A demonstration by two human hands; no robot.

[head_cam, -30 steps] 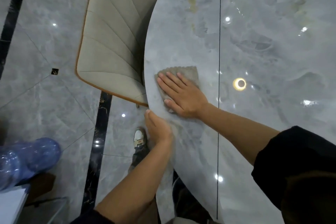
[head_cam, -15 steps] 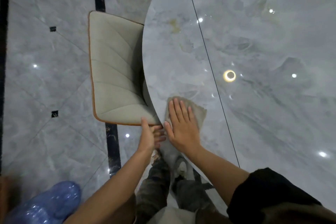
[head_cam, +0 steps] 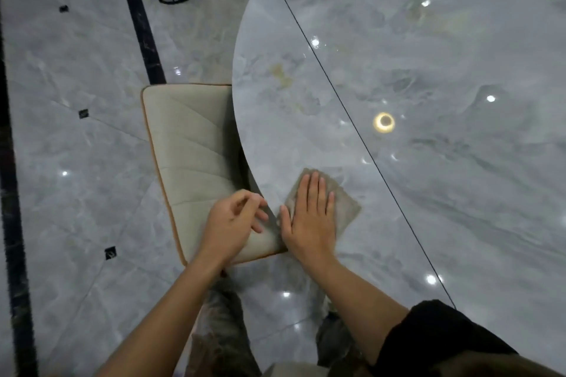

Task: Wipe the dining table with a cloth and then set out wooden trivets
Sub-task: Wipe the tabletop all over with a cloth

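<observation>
- Head view: a glossy grey marble-patterned round dining table (head_cam: 398, 70) with a thin dark seam; a beige quilted chair seat (head_cam: 190, 156) with tan piping is tucked under its edge.
- The right hand (head_cam: 309, 217) lies flat, fingers straight and together, pressing a thin grey-brown cloth (head_cam: 346, 208) near the table's rim.
- The left hand (head_cam: 232, 223) hovers loosely curled, holding nothing, just beside the rim above the seat.

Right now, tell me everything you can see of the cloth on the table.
The cloth is a small grey-beige rag that looks soft and napped. It lies flat on the glossy grey table, close to the curved edge nearest the chair. The right hand presses on it, palm down with fingers straight, covering its left part; its right side and far corner show. The left hand does not touch it.
</observation>
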